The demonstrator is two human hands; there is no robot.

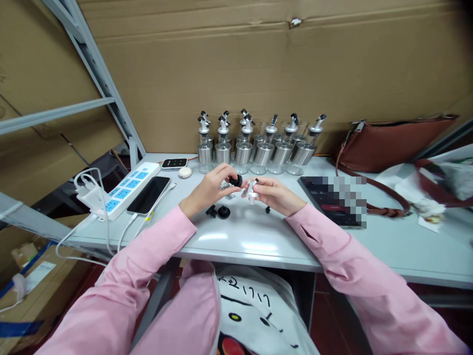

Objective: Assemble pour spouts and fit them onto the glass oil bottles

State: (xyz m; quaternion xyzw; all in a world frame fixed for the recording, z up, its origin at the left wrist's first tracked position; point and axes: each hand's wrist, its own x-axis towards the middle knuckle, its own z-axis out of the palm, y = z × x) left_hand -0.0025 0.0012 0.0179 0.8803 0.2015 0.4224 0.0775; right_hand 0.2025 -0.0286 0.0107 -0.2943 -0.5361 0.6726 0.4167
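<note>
Over the middle of the table, my left hand (217,185) pinches a round black stopper (235,181) between thumb and fingers. Close beside it, my right hand (275,194) holds a silver pourer spout (252,190) with a black tip flap. The two parts are near each other but apart. Below my left hand lie a black ribbed stopper (223,212) and a small black piece (211,211). Another tiny black piece (268,210) rests under my right hand. Behind stand glass oil bottles (244,150) with steel sleeves, several topped with silver pourers.
On the left sit a power strip (129,190), a phone (149,195), cables, a small white round case (185,172) and a display device (175,163). To the right are a tablet-like screen (314,197) and a brown bag (388,145). Cardboard (221,59) closes the back.
</note>
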